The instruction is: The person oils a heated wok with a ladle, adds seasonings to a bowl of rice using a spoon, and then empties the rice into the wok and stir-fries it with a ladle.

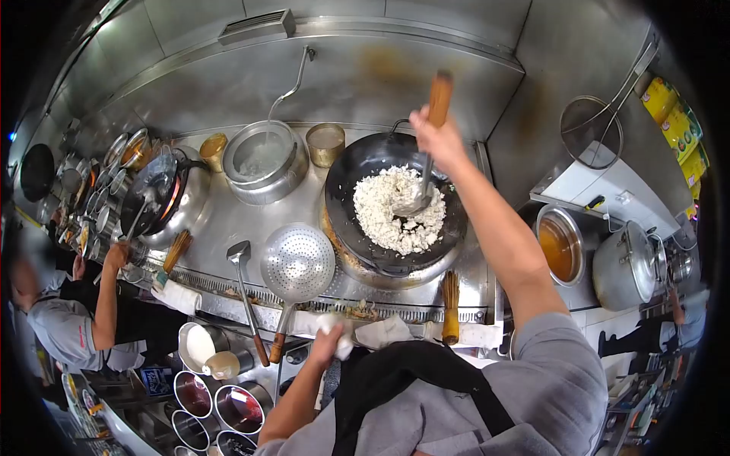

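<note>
My right hand (441, 143) is closed around the wooden handle of a wok spatula (439, 97), held steeply upright. Its metal blade presses into a heap of white crumbly food (388, 213) inside the black wok (342, 171); I cannot tell exactly what the food is. Down at the counter's front edge, my left hand (325, 348) grips a white cloth (344, 343). Just beyond it lies a perforated skimmer (297, 262) with a wooden handle. A second spatula (242, 281) rests left of the skimmer.
A steel pot of water (265, 163) stands under a tap (285, 95). Bamboo brushes (450, 308) lie by the front edge. Right are a pot of orange-brown liquid (559, 247) and a lidded pot (627, 266). A co-worker (72, 319) works at another wok (148, 201) on the left.
</note>
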A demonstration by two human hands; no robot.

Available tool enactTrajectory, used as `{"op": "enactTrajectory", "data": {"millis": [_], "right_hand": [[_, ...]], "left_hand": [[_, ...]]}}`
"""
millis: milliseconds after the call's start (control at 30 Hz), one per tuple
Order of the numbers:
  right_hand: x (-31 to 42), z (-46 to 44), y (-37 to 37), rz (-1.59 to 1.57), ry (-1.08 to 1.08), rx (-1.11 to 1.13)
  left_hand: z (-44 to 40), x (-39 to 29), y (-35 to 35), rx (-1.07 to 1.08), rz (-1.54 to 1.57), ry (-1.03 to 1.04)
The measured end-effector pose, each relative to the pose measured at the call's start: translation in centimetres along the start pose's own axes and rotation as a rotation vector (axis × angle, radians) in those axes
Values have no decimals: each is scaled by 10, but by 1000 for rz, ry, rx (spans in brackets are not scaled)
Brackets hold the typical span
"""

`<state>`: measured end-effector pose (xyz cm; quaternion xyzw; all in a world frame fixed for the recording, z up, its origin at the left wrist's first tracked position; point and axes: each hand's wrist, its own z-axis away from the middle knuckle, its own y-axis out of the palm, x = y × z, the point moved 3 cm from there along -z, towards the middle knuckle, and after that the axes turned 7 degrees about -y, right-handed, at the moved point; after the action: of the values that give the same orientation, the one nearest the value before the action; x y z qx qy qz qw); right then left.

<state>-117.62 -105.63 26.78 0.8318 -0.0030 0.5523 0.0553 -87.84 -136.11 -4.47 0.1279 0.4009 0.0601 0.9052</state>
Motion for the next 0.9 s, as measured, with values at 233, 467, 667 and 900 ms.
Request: {"op": "enactTrajectory", "data": {"millis": [233, 467, 667, 900], "right_hand": [[-38, 38, 5, 102, -238, 44], [46, 19, 30, 385, -186, 323], [-25, 46, 18, 384, -96, 308], [38, 83, 16, 397, -125, 115]], "left_hand": [[80, 26, -76, -342, 54, 170], [121, -12, -79, -373, -131, 293], [105, 7, -82, -373, -396, 266], [79, 13, -64, -218, -526, 226]]}}
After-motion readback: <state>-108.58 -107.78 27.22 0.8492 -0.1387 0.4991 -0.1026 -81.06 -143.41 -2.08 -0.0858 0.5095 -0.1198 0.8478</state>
